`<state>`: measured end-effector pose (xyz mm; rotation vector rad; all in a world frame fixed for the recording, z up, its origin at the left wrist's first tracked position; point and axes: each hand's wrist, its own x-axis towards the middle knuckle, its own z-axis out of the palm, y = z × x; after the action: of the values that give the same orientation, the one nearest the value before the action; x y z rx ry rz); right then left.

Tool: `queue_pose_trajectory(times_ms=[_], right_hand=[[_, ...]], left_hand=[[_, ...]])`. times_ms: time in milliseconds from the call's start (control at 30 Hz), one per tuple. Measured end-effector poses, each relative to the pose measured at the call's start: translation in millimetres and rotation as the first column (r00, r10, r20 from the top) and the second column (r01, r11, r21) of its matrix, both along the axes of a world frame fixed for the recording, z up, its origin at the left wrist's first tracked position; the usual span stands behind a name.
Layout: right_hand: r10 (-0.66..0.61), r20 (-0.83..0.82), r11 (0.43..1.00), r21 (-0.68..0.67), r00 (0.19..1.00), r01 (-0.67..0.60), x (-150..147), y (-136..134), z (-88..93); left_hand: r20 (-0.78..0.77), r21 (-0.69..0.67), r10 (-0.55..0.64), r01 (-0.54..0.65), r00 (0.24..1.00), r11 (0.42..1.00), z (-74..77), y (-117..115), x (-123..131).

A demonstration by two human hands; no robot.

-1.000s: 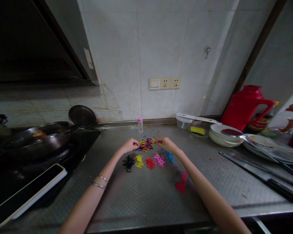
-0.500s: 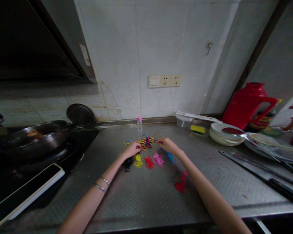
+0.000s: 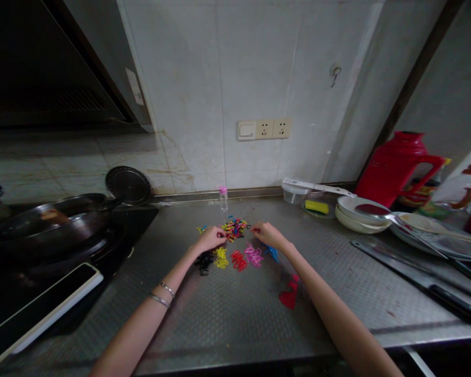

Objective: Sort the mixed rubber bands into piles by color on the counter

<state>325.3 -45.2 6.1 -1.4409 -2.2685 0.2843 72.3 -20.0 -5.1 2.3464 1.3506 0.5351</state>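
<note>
A mixed pile of small coloured bands [image 3: 235,228] lies on the steel counter [image 3: 235,314]. In front of it sit sorted little heaps: black [image 3: 204,262], yellow [image 3: 221,257], red [image 3: 239,260], pink [image 3: 253,255] and blue [image 3: 272,253]. My left hand [image 3: 211,239] is curled at the pile's left edge, fingertips pinched on something I cannot make out. My right hand [image 3: 267,234] is closed in a pinch at the pile's right edge. A red object [image 3: 289,294] lies beside my right forearm.
A small clear bottle with a pink cap [image 3: 222,198] stands behind the pile. A wok [image 3: 51,222] and stove fill the left, with a phone [image 3: 43,309] near the front. Bowls [image 3: 359,213], a sponge [image 3: 316,207], a red jug [image 3: 400,165] and knives [image 3: 416,275] crowd the right.
My left hand has drawn slightly back toward the yellow heap; a few loose bands now show left of the pile. The right hand stays at the pile's right edge.
</note>
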Motion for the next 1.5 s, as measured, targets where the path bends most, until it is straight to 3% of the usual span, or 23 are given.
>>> queue_pose_trajectory(times_ms=[633,900,1067,1200,1333,1500], right_hand=[[-0.01,0.029,1.0,-0.009,1.0,0.01,-5,-10,7.4],[-0.02,0.009,0.999,0.026,1.0,0.02,-1,-7,3.5],[-0.038,0.004,0.999,0.036,0.999,0.038,0,-6,0.8],[-0.077,0.043,0.996,0.047,0.996,0.075,-2,-7,1.0],[-0.151,0.099,0.987,0.07,0.983,0.145,-9,-13,3.6],[-0.121,0.127,0.99,0.087,0.984,0.11,-22,-14,0.6]], left_hand=[[0.028,0.068,0.026,-0.028,0.999,0.997,6.7,-7,7],[0.026,0.061,-0.148,0.146,0.989,0.987,21.6,-22,21],[-0.009,-0.001,-0.252,0.252,0.968,0.968,19.5,-32,26],[0.001,-0.084,-0.299,0.298,0.954,0.951,19.9,-32,15],[0.069,-0.092,-0.177,0.183,0.982,0.979,24.0,-24,-4],[0.198,-0.166,-0.021,0.055,0.98,0.985,17.2,-6,-23]])
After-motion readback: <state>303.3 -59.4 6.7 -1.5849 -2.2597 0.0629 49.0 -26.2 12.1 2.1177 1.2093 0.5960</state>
